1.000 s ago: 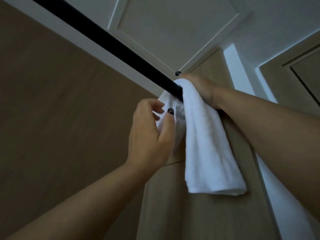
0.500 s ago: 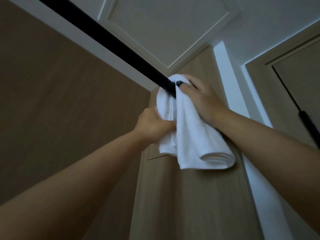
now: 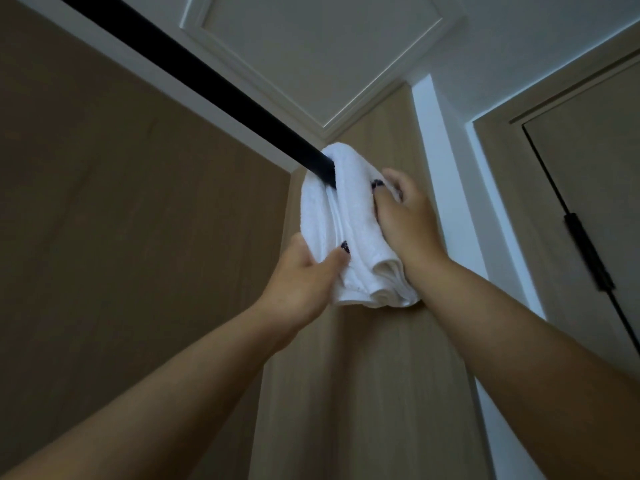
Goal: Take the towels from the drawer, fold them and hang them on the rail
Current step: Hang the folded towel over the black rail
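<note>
Both hands clasp the towel point(image 3: 349, 216) on the rail point(image 3: 194, 69) — left hand point(image 3: 304, 275) pinching, right hand point(image 3: 405, 216) seemingly cupping.

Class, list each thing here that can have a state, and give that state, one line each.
white towel: folded, draped over the rail.
black rail: mounted overhead, bearing the towel.
left hand: grips the towel's lower left part.
right hand: rests on the towel's right side.

Dim, cool, flat light; no hard shadows, no glare. Ceiling point(image 3: 346, 46) and white towel point(image 3: 349, 216) read brightest, brown wall point(image 3: 121, 220) murky. Slight softness and grain throughout. Wide-angle stretch enlarges forearms at the lower corners.
</note>
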### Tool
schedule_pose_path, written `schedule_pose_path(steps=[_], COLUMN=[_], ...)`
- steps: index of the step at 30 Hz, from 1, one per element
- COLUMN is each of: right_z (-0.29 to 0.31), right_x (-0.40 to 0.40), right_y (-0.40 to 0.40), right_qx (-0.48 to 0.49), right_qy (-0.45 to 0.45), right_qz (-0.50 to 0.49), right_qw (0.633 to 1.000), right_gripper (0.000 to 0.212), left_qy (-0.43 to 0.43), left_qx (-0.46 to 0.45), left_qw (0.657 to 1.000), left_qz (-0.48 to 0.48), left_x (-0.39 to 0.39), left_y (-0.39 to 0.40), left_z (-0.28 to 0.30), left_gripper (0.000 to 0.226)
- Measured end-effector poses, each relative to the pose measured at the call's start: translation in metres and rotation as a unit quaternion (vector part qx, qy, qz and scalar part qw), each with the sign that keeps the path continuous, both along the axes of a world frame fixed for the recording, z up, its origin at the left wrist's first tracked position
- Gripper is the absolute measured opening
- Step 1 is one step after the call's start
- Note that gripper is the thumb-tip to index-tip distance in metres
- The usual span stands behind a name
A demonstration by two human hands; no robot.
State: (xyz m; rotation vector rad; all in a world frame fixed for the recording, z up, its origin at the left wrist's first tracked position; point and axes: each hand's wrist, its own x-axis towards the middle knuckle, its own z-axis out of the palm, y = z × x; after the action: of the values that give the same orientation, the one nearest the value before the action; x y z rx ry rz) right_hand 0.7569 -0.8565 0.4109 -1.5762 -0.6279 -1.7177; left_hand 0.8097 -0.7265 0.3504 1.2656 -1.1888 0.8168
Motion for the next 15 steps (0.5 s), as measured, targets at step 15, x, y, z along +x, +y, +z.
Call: schedule_pose_path(steps=[15], right_z=[-0.048], right_x=[0.014], right_y=[-0.028], right_qx=[0.037], right_qy=[0.274], right_qz=[0.569], right_qw=[0.774], right_gripper=[0.052], left_qy=[0.091], left_qx=[-0.082], left_qw=[0.990], left_qz=[0.069], left_x=[-0.034], left_y=[0.003], left_z=[-0.017], left_gripper=[0.031])
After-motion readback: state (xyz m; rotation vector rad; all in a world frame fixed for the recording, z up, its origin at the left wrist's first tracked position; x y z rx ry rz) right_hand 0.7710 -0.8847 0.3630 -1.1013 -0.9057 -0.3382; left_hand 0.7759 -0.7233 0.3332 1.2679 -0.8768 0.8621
